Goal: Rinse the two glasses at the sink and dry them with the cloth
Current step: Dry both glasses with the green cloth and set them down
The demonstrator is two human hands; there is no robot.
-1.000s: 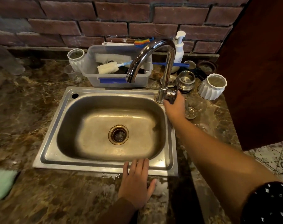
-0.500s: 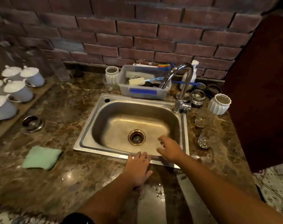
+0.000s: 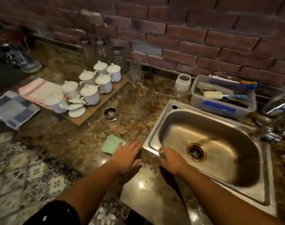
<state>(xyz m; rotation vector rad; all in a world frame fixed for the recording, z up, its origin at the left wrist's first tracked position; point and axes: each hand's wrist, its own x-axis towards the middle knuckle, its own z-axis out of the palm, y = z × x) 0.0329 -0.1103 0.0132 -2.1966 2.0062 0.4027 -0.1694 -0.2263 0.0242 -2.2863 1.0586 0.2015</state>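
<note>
A small green cloth (image 3: 110, 143) lies flat on the marble counter, just left of the steel sink (image 3: 156, 127). My left hand (image 3: 127, 157) hovers palm down over the counter, its fingertips at the cloth's near right corner, holding nothing. My right hand (image 3: 170, 160) rests at the sink's front left rim, fingers loosely bent, with nothing in it. The blurred tap (image 3: 278, 103) stands at the far right edge. The glasses beside the sink's right side are out of view. One clear tumbler (image 3: 135, 71) stands by the brick wall.
Several white lidded cups (image 3: 89, 93) sit on a wooden board (image 3: 83, 118), with folded towels (image 3: 13, 109) to their left. A small steel bowl (image 3: 111, 114), a white ribbed jar (image 3: 182, 82) and a plastic tub of brushes (image 3: 219, 108) ring the sink. The counter edge drops to tiled floor at lower left.
The view has swung left. My right hand left the tap and came back to the sink's front rim. My left hand slid left to the green cloth. The glasses right of the sink dropped out of view.
</note>
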